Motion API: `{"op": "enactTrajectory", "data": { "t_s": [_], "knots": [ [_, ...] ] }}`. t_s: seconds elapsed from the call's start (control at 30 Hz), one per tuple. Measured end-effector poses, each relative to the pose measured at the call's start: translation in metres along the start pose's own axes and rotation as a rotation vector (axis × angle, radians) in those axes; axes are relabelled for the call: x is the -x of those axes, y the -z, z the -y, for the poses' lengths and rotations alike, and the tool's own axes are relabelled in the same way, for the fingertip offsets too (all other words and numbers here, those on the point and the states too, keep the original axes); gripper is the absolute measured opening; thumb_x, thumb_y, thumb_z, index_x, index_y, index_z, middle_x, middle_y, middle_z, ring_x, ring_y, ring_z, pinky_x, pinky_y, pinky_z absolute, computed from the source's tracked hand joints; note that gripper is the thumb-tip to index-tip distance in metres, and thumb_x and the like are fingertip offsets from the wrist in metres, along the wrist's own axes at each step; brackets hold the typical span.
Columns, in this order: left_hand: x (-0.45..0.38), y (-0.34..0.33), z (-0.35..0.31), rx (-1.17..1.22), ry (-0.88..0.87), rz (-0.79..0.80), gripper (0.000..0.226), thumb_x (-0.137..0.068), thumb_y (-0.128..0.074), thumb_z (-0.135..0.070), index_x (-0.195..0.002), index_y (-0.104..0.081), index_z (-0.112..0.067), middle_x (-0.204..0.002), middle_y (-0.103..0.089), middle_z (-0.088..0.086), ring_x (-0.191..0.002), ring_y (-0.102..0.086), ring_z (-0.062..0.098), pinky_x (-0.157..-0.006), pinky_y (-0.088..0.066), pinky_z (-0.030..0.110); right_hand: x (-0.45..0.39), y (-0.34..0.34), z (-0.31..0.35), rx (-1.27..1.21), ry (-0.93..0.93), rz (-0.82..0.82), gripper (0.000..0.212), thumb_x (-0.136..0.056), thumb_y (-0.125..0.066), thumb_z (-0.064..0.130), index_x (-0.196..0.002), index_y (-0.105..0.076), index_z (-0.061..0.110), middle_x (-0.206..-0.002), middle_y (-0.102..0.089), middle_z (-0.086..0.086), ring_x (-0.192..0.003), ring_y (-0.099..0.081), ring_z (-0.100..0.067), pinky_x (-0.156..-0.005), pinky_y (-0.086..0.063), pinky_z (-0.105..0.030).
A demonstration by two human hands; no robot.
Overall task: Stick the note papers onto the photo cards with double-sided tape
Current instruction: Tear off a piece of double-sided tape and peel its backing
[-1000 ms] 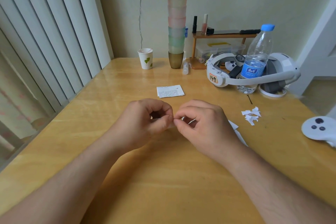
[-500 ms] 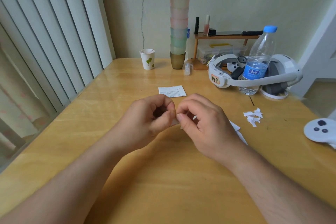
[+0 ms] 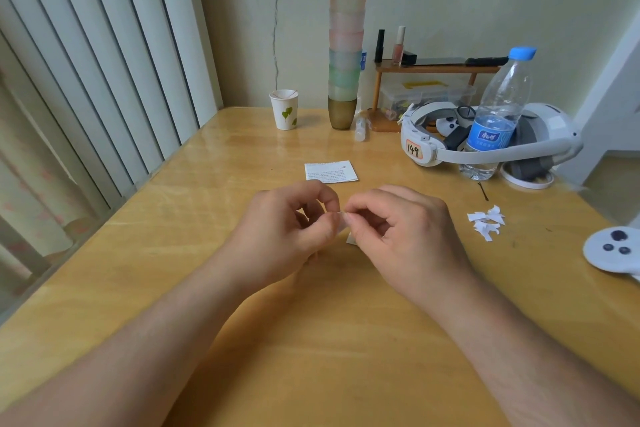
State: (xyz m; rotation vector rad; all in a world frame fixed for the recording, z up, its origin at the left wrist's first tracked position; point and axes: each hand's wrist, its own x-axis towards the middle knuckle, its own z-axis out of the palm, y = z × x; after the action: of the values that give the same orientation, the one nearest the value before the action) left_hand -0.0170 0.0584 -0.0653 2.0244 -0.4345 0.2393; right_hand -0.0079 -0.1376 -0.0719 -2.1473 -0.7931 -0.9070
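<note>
My left hand and my right hand meet fingertip to fingertip above the middle of the wooden table. Between thumbs and forefingers both pinch a tiny whitish piece of tape. A white paper corner peeks out beneath the right hand; most of it is hidden. A printed note paper lies flat on the table just beyond the hands. A small heap of torn white backing scraps lies to the right.
At the back stand a paper cup, a tall stack of coloured cups, a small wooden shelf, a water bottle and a white headset. A white controller lies at the right edge. Blinds line the left.
The hands stay together at the table's middle. The fingers have shifted slightly around the small piece, and the right fingers have spread a little.
</note>
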Motion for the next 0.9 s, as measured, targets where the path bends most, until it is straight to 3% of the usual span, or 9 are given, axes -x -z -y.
{"op": "enactTrajectory", "data": {
  "t_s": [0.1,0.13,0.27,0.43,0.6,0.77,0.9],
  "knots": [
    [0.0,-0.003,0.0,-0.127,-0.046,-0.072,0.013,-0.091,-0.073,-0.027,-0.079,-0.067,-0.029,-0.062,-0.062,-0.005,-0.053,-0.056,0.016,-0.055,-0.043,0.024,0.0,0.0,0.0,-0.019,-0.075,0.027,0.033,-0.085,-0.079,0.012,-0.116,-0.073,0.022,-0.075,-0.066,0.012,-0.066,-0.059,-0.013,-0.064,-0.055,-0.028],
    [0.0,-0.003,0.001,-0.162,-0.061,-0.086,0.012,-0.089,-0.072,-0.027,-0.078,-0.067,-0.031,-0.062,-0.062,-0.008,-0.053,-0.054,0.013,-0.056,-0.043,0.024,-0.001,0.0,0.0,-0.024,-0.083,0.031,0.033,-0.085,-0.08,0.013,-0.116,-0.073,0.021,-0.076,-0.067,0.012,-0.066,-0.061,-0.012,-0.065,-0.057,-0.032],
    [-0.001,-0.002,0.0,-0.25,-0.123,-0.105,0.006,-0.086,-0.069,-0.032,-0.08,-0.07,-0.031,-0.064,-0.062,-0.012,-0.059,-0.055,0.009,-0.059,-0.042,0.018,-0.002,0.001,-0.001,-0.014,-0.043,0.042,0.005,-0.085,-0.075,0.015,-0.088,-0.076,0.018,-0.075,-0.065,0.01,-0.065,-0.059,-0.011,-0.06,-0.054,-0.034],
    [-0.001,-0.001,-0.001,-0.354,-0.207,-0.136,0.01,-0.089,-0.074,-0.02,-0.082,-0.072,-0.027,-0.068,-0.061,-0.015,-0.066,-0.057,0.009,-0.061,-0.039,0.01,-0.001,-0.001,-0.003,-0.056,-0.04,0.097,0.009,-0.089,-0.066,0.017,-0.085,-0.074,0.019,-0.081,-0.061,0.005,-0.07,-0.06,-0.019,-0.06,-0.053,-0.04],
    [-0.002,0.001,-0.003,-0.041,-0.089,-0.024,0.014,-0.094,-0.07,-0.027,-0.082,-0.07,-0.02,-0.062,-0.056,-0.005,-0.055,-0.047,0.01,-0.055,-0.04,0.022,0.0,0.0,0.002,-0.091,-0.028,0.028,0.006,-0.092,-0.069,0.009,-0.09,-0.073,0.013,-0.097,-0.055,0.004,-0.079,-0.057,-0.016,-0.061,-0.051,-0.035],
    [0.001,-0.001,-0.007,0.16,-0.024,0.039,0.02,-0.096,-0.069,-0.028,-0.09,-0.069,-0.01,-0.061,-0.053,-0.012,-0.052,-0.046,0.012,-0.051,-0.04,0.022,0.0,-0.003,0.003,-0.108,0.001,-0.031,0.009,-0.091,-0.07,0.001,-0.086,-0.071,0.008,-0.096,-0.057,0.0,-0.081,-0.056,-0.016,-0.065,-0.048,-0.026],
    [0.001,-0.002,-0.01,0.286,0.0,0.046,0.022,-0.099,-0.07,-0.029,-0.089,-0.067,-0.009,-0.069,-0.053,0.001,-0.06,-0.045,0.015,-0.052,-0.04,0.025,-0.002,-0.002,0.009,-0.154,-0.002,-0.054,0.012,-0.091,-0.069,-0.004,-0.084,-0.07,0.006,-0.093,-0.059,0.0,-0.083,-0.057,-0.016,-0.069,-0.045,-0.021]
  ]
}}
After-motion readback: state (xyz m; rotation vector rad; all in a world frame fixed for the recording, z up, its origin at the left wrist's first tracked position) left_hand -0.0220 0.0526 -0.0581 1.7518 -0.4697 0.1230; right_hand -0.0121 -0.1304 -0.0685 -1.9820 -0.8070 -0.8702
